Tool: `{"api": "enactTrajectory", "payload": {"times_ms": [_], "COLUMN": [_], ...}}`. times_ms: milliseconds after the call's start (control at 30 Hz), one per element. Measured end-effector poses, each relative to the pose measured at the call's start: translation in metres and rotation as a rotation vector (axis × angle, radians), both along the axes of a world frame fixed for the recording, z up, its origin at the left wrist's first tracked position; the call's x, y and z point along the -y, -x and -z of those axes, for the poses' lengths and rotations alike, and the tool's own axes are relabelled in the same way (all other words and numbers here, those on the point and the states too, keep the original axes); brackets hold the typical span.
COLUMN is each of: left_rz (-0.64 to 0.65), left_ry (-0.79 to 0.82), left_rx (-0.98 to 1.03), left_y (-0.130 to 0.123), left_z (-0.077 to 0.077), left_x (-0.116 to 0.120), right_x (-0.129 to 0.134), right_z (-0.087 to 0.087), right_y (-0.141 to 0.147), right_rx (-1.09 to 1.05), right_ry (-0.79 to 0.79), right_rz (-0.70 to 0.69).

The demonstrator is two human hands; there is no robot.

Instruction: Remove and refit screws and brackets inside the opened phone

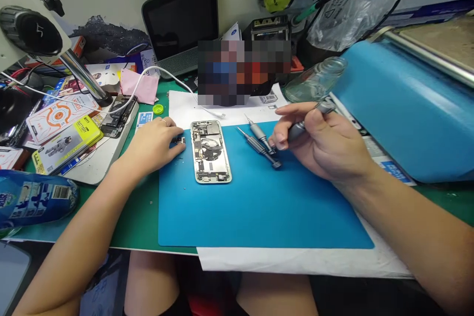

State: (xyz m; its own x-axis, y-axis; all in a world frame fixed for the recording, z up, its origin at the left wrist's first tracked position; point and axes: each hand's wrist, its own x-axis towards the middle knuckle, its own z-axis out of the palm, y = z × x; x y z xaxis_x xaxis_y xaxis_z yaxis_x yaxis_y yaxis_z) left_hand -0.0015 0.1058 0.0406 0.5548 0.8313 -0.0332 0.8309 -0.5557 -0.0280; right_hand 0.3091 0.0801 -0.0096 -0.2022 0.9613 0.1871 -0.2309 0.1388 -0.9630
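An opened phone [211, 152] lies on the blue mat [259, 212], its inner parts and a round black coil showing. Just left of it, my left hand [157, 144] rests at the mat's edge, thumb and forefinger closed about a small dark phone part [179, 141]. My right hand [322, 140] is raised over the mat's right side and grips a grey screwdriver [297, 131]; its tip is hidden from view. Two more screwdrivers, one light grey [258, 132] and one dark grey [255, 144], lie on the mat between the phone and my right hand. Tiny screws or specks lie near my left fingers.
A microscope stand [87, 76] rises at the left, with boxes [68, 143] and another opened phone [119, 117] on its base. A blue bottle [39, 197] lies front left. Behind the mat are a white cable [163, 69], a dark screen [181, 19] and a glass jar [314, 79].
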Motion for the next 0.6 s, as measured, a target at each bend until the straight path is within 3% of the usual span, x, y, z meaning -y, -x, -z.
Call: {"api": "enactTrajectory", "payload": {"times_ms": [367,600], "left_rz": [-0.060,-0.025], "left_ry": [0.032,0.029], "left_rx": [0.101,0.168], "left_y": [0.011,0.010], "left_z": [0.006,0.005], "left_x": [0.002,0.006], "right_x": [0.002,0.000], "right_z": [0.001,-0.001], "right_y": [0.000,0.001], "right_rx": [0.031,0.025], "right_ry": [0.005,-0.015], "right_rz": [-0.009,0.021]}}
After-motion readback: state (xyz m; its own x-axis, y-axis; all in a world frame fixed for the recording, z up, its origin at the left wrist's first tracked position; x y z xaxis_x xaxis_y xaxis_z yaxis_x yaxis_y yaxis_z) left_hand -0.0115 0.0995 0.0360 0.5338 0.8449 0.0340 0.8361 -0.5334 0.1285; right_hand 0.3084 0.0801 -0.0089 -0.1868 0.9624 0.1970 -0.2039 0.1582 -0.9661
